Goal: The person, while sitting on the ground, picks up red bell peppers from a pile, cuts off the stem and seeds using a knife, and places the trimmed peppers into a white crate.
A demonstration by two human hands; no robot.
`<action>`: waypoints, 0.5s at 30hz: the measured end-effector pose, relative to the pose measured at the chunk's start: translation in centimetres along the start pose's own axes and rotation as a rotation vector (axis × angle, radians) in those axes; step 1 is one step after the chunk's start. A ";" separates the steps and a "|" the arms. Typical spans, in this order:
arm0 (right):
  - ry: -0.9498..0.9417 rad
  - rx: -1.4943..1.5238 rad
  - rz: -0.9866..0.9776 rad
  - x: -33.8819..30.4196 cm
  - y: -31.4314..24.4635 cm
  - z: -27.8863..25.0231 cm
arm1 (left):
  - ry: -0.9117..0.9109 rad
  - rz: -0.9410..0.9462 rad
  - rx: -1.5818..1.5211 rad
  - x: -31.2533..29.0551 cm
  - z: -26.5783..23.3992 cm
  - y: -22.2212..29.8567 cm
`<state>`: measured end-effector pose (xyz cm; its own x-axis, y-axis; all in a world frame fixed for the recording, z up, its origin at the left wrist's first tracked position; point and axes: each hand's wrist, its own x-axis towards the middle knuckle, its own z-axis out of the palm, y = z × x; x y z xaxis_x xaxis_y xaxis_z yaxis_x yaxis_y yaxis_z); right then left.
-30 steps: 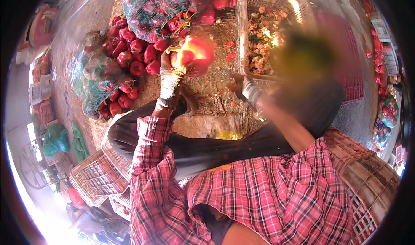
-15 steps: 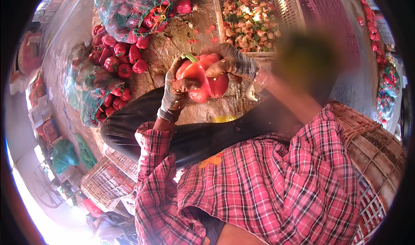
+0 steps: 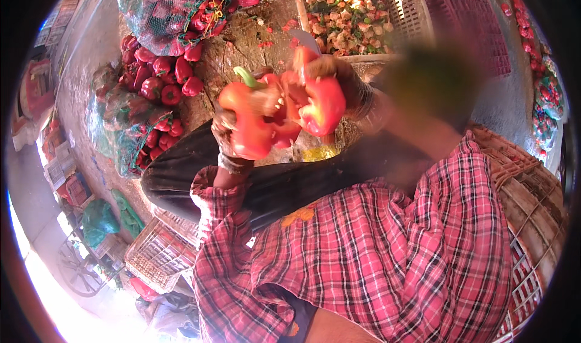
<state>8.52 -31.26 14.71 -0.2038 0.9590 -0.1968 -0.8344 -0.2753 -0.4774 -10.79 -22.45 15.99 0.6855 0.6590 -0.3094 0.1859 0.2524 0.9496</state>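
Note:
A large red bell pepper is split into two pieces above the wooden board (image 3: 242, 52). My left hand (image 3: 225, 128), in a worn, stained glove, is closed around the left piece (image 3: 251, 125), which carries the green stem (image 3: 244, 75). Pale seeds and the core show along its torn inner side. Closed on the right piece (image 3: 325, 107) is my gloved right hand (image 3: 346, 80), its fingers over the top. The two pieces lie close together, and I cannot tell whether they still join. Behind the right piece shows a pale grey, flat shape (image 3: 307, 40), too blurred to name.
Whole red peppers (image 3: 160, 71) are piled at the left beside green net sacks (image 3: 160, 16). A crate (image 3: 408, 16) of pepper cores and scraps stands ahead. A dark, blurred round thing (image 3: 433, 89) hangs close at the right. Plastic crates (image 3: 160, 255) stand at both sides.
The pepper, whole in outline before, has come apart into two pieces, showing its inside. My right hand has moved right with one piece, and my left hand slightly left with the other.

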 end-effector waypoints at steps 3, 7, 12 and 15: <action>0.040 0.210 -0.092 -0.1 0.7 -1.4 | 0.067 0.102 0.697 0.3 -1.8 -3.4; 0.117 0.076 -0.078 1.7 -3.0 -3.7 | -0.159 -0.221 -1.063 2.8 -2.5 -1.9; 0.439 -0.841 -0.368 2.8 -4.5 -4.5 | -0.001 0.259 -0.138 3.1 -0.6 0.1; -0.062 -0.670 -0.397 4.7 -0.8 -6.0 | -0.046 0.362 0.056 3.9 0.7 0.3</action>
<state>11.29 -26.89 9.07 0.0009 0.9907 0.1361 -0.3674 0.1270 -0.9213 -7.62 -20.29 15.11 0.7445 0.6659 0.0486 -0.0374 -0.0310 0.9988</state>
